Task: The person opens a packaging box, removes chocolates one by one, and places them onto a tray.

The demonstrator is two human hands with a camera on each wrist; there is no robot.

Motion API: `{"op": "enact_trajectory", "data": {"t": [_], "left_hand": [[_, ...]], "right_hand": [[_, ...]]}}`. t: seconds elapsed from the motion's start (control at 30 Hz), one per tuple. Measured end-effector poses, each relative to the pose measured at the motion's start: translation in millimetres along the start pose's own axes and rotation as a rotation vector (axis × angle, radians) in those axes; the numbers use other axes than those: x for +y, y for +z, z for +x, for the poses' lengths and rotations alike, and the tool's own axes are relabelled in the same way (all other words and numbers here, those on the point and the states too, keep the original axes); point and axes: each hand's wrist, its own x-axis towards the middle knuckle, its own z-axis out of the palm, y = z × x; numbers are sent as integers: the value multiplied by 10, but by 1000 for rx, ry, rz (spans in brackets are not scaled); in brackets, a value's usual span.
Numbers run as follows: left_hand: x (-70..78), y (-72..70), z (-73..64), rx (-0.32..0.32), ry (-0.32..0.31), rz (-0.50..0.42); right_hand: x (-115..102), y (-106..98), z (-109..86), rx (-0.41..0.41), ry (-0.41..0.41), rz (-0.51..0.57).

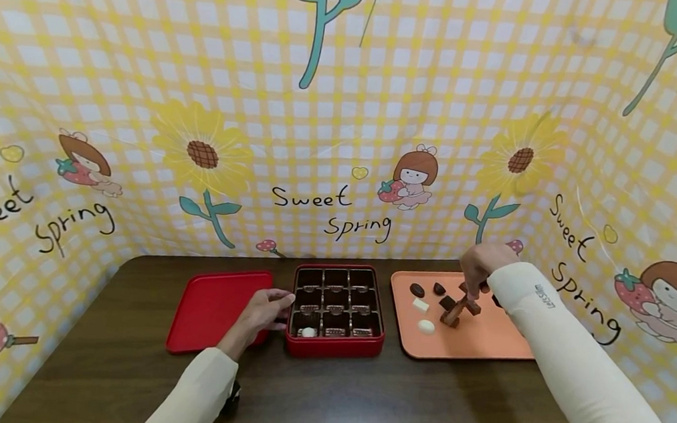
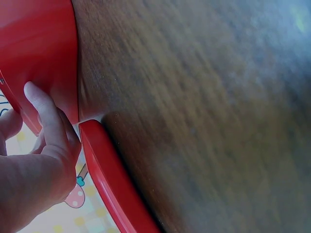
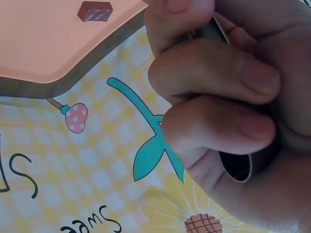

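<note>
My right hand (image 1: 481, 264) grips metal tongs (image 3: 238, 167), fingers curled round the handle. The tongs slant down to the orange tray (image 1: 497, 336), their tips at a brown chocolate (image 1: 451, 320). Around them lie several dark, brown and white chocolates, among them an oval white one (image 1: 426, 327) and a dark one (image 1: 417, 290). My left hand (image 1: 265, 310) rests against the left side of the red box (image 1: 334, 351), an extended finger touching its wall (image 2: 48, 43) in the left wrist view. Brown dividers split the box into several compartments; a white chocolate (image 1: 308, 332) sits in the front-left one.
Left of the box lies a flat red lid (image 1: 218, 308), partly under my left forearm in the head view. Everything stands on a dark wooden table (image 1: 321, 405). A yellow checked cloth (image 1: 345, 138) hangs behind and at both sides.
</note>
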Motion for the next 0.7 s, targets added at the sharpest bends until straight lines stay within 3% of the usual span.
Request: {"op": "enact_trajectory", "data": {"t": [0.3, 0.5, 0.7], "left_hand": [[-4, 2, 0, -2, -12, 1], [9, 0, -7, -3, -22, 5], [15, -3, -4, -5, -23, 3]], "right_hand": [[4, 10, 18, -2, 11, 7], [-58, -140, -19, -53, 2, 18], [-273, -373, -87, -99, -138, -55]]}}
